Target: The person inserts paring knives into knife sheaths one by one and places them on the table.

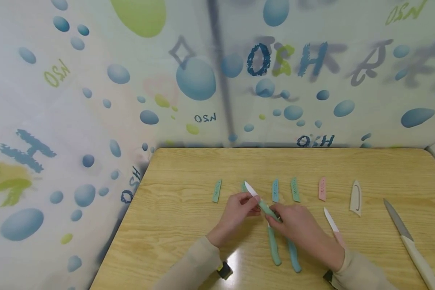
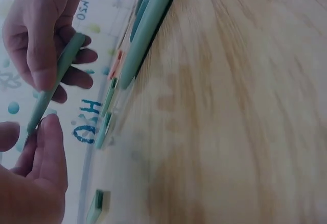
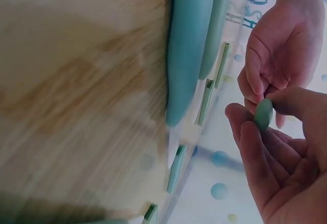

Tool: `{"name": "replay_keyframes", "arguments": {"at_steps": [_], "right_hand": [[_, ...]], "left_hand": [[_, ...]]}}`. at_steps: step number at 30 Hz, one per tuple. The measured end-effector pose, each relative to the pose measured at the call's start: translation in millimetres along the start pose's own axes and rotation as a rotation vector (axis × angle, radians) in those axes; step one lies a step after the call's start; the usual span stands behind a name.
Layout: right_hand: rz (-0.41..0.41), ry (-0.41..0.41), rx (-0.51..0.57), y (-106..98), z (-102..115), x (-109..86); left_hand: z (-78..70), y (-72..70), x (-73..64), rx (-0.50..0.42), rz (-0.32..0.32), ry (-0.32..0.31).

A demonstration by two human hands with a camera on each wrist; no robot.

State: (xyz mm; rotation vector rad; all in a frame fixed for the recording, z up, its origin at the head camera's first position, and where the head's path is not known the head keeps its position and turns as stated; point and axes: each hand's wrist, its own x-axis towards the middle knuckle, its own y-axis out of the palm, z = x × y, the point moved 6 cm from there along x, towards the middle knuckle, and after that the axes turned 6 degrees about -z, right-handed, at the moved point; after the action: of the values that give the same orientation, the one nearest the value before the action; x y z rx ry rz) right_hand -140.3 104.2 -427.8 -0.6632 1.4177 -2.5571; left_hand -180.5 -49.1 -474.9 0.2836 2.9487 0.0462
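A small knife with a light green handle (image 1: 266, 208) and a white blade is held above the table, tip pointing up and left. My left hand (image 1: 235, 214) pinches it where blade meets handle. Farther down, my right hand (image 1: 301, 226) grips the handle between thumb and fingers, with the handle's end (image 3: 263, 114) showing in the right wrist view. Beneath the hands lie another green-handled knife (image 1: 274, 249) and a blue-handled knife (image 1: 293, 257), their blades mostly hidden in the head view. Behind the held blade, a green blade cover (image 1: 243, 186) is partly hidden.
Along the back lie more covers: two green (image 1: 217, 191) (image 1: 295, 189), one blue (image 1: 275, 191), one pink (image 1: 322, 189) and one cream (image 1: 355, 199). To the right are a pink-handled knife (image 1: 332, 220) and a large cream-handled knife (image 1: 417, 257), blades bare. A patterned wall borders the table.
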Motion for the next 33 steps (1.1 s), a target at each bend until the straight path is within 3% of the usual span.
{"name": "replay_keyframes", "arguments": {"at_steps": [3, 5, 7, 10, 12, 14, 17, 21, 28, 33], "right_hand": [[0.018, 0.013, 0.017, 4, 4, 1.2], [0.031, 0.029, 0.024, 6, 6, 1.4], [0.044, 0.035, 0.014, 7, 7, 1.4], [0.074, 0.039, 0.004, 10, 10, 0.5], [0.093, 0.031, 0.011, 12, 12, -0.4], [0.104, 0.024, 0.024, 14, 14, -1.2], [0.11, 0.023, 0.04, 14, 16, -1.7], [0.105, 0.04, 0.038, 14, 14, -2.6], [0.087, 0.044, 0.008, 11, 11, -3.7], [0.08, 0.049, 0.002, 10, 8, -4.6]], "left_hand": [[-3.1, -13.8, -0.4, 0.078, 0.033, -0.002], [-9.4, -27.6, 1.8, 0.211, 0.027, 0.057], [-19.8, -46.2, 5.3, 0.412, -0.034, 0.157], [-33.2, -76.8, 11.5, 0.749, -0.185, 0.271], [-37.5, -92.4, 15.6, 0.913, -0.239, 0.269], [-36.6, -103.0, 19.8, 1.009, -0.233, 0.227], [-32.3, -110.3, 25.9, 1.081, -0.184, 0.163], [-27.6, -108.4, 35.2, 1.109, -0.128, 0.119], [-28.8, -103.7, 45.8, 1.149, -0.098, 0.093], [-30.3, -103.6, 48.2, 1.111, -0.098, 0.058]]}}
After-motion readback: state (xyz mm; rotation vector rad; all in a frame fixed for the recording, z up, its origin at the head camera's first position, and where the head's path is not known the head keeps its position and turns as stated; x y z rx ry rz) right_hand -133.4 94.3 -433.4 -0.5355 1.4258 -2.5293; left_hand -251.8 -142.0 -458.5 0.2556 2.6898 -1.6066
